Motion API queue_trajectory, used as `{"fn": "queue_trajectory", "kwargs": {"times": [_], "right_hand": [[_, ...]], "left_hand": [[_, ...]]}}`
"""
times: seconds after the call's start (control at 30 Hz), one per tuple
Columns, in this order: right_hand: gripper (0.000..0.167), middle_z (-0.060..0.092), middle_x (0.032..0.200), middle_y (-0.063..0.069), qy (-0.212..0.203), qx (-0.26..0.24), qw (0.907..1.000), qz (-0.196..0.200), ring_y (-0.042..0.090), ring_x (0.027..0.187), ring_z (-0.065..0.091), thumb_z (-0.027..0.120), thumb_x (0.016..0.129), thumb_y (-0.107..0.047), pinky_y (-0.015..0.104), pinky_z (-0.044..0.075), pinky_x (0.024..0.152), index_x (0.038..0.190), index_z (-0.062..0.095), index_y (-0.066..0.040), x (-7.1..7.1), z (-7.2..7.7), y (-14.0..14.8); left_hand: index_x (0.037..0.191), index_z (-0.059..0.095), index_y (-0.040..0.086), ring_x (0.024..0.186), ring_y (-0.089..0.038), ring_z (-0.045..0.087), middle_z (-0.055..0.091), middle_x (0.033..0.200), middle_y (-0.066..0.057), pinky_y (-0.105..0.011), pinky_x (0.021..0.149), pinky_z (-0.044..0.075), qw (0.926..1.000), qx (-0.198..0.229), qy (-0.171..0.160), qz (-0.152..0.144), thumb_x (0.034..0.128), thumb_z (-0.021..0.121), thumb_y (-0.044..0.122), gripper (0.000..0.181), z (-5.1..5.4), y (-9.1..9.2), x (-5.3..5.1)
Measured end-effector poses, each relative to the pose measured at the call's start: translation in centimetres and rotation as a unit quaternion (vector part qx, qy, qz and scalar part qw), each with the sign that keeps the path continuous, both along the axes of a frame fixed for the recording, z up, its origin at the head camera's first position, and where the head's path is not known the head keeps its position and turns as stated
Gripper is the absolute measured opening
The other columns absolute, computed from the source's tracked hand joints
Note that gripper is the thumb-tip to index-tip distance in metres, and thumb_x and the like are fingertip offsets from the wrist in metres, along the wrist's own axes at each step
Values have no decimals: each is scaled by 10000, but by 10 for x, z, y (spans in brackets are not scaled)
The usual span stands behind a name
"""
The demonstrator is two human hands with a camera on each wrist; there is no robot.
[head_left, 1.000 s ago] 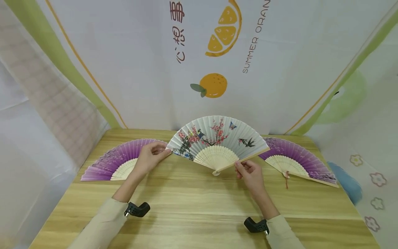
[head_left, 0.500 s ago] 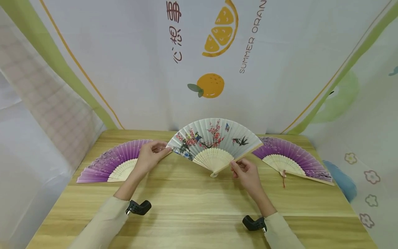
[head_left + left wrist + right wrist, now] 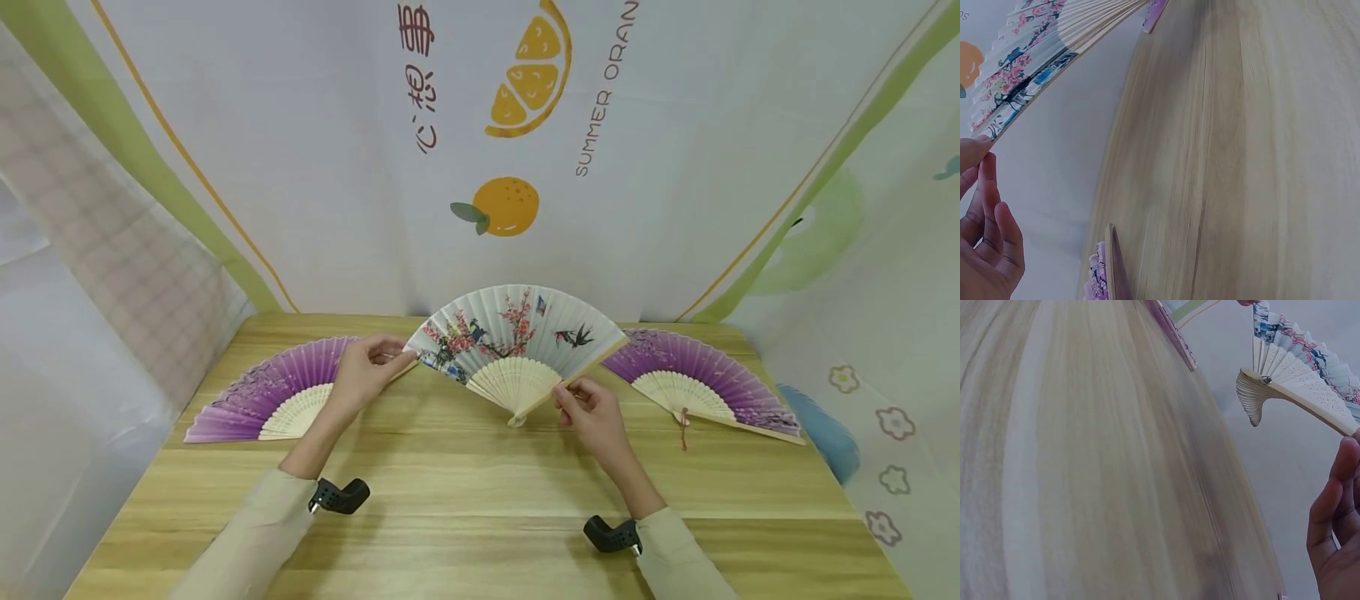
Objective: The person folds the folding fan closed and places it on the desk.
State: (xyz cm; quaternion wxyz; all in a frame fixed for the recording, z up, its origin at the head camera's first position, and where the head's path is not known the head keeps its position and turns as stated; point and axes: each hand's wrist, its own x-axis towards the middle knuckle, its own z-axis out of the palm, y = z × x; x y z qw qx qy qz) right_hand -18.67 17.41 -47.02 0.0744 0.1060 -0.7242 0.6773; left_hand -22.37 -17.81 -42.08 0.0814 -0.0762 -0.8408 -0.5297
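Observation:
A white folding fan with red blossoms and birds is spread wide above the table, between both hands. My left hand pinches its left outer corner with thumb and forefinger; the left wrist view shows this hand at the corner of the fan. At the lower right, my right hand pinches the pale outer rib. In the right wrist view the right hand holds that rib, and the fan's riveted end stands free.
An open purple fan lies at the table's left, partly behind my left hand. Another open purple fan with a red tassel lies at the right. Behind the wooden table hangs a white cloth printed with oranges.
The view has turned slightly, so the fans and table sit a little further left. The white fan's right side has drawn in slightly toward the left, with the right hand following; both hands keep their pinch.

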Motion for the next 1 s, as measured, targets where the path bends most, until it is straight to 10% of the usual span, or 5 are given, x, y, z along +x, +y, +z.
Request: {"fn": "queue_trajectory", "kwargs": {"times": [1.0], "right_hand": [[159,584,780,295,398,240,9978,465,256,554,577,640,993,10,299,514,503,887,617,125,-6,3,-7]], "left_hand": [[1095,733,17,888,-267,660,723,980,-104,-368,787,533,9997,137,109,-158,933,775,170,227,5,7,-2]]}}
